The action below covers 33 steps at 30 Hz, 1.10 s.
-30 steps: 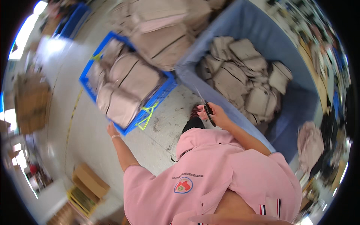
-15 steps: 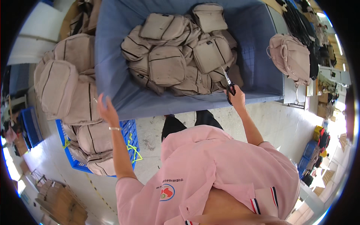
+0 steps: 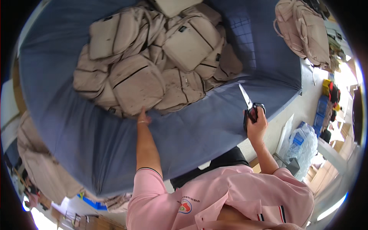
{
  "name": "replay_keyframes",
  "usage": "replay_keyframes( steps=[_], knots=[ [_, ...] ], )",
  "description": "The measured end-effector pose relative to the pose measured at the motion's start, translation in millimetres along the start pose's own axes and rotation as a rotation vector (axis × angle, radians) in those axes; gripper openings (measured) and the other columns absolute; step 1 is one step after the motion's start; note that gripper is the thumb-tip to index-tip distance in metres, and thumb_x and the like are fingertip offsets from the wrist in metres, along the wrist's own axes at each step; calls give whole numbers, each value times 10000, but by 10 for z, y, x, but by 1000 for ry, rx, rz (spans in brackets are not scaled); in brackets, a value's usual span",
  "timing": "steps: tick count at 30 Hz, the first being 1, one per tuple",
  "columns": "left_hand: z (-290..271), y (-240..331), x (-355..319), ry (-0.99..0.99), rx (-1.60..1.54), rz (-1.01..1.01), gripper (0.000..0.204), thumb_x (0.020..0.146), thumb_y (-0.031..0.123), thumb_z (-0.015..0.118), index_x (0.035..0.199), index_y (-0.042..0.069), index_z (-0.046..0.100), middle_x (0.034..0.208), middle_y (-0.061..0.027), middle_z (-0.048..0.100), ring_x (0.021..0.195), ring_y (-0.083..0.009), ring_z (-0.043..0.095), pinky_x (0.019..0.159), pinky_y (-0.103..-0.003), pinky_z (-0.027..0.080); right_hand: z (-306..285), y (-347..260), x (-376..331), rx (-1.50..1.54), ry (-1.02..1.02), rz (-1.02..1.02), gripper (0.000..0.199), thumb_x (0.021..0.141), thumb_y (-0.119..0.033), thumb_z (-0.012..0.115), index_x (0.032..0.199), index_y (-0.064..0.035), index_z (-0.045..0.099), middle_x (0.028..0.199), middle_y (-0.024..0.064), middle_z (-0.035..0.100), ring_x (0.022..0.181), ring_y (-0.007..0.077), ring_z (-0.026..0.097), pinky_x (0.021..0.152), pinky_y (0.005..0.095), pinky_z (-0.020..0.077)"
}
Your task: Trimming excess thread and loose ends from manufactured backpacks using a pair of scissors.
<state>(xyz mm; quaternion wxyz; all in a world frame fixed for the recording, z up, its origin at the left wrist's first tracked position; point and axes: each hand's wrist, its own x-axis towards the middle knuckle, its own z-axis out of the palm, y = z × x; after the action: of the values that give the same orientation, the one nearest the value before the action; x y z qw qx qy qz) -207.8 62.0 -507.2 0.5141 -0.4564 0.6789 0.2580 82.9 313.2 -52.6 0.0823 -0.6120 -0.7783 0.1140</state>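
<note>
A large blue fabric bin (image 3: 199, 134) holds a heap of several beige backpacks (image 3: 153, 65). My left hand (image 3: 143, 116) reaches over the bin's near wall and touches the lower edge of one beige backpack (image 3: 136, 86); the fingers are mostly hidden beneath it. My right hand (image 3: 256, 123) is at the bin's near right rim, closed around the black handles of a pair of scissors (image 3: 248, 105) whose blades point up and left. My pink shirt fills the lower middle of the view.
More beige backpacks are piled at the left (image 3: 36, 165) outside the bin, and another backpack (image 3: 304, 28) lies at the upper right. A clear plastic bag (image 3: 303, 140) and blue crates (image 3: 320, 113) stand on the floor at the right.
The view has swung from the blue crate of backpacks onto the big blue bin. My left hand has gone from the bin's left side to a backpack inside it. The scissors stay in my right hand.
</note>
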Motion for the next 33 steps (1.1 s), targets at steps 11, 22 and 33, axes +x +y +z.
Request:
replay_keyframes(
  steps=[11, 22, 33],
  knots=[
    [-607, 353, -225, -441, -691, 254, 329, 867, 315, 773, 1089, 101, 657, 988, -37, 702, 621, -131, 568, 410, -256, 329, -60, -105, 54, 157, -64, -83, 337, 671, -39, 743, 963, -55, 576, 739, 58, 585, 633, 233, 609, 582, 335, 486],
    [-2042, 483, -2531, -526, -621, 711, 281, 918, 206, 710, 1151, 68, 634, 1011, -55, 708, 681, -145, 632, 441, -250, 430, -154, -76, 136, 400, -338, -74, 283, 775, -173, 771, 979, -64, 608, 730, 89, 629, 687, 315, 644, 628, 390, 500],
    [-2667, -1122, -4425, -646, -606, 1081, 554, 867, 149, 742, 1354, 14, 516, 1287, -88, 612, 1162, -226, 591, 1015, -395, 471, -612, -156, 15, 1292, -521, 39, 288, 939, -293, 687, 1001, -21, 616, 889, 45, 685, 783, 121, 644, 643, 279, 505]
  ],
)
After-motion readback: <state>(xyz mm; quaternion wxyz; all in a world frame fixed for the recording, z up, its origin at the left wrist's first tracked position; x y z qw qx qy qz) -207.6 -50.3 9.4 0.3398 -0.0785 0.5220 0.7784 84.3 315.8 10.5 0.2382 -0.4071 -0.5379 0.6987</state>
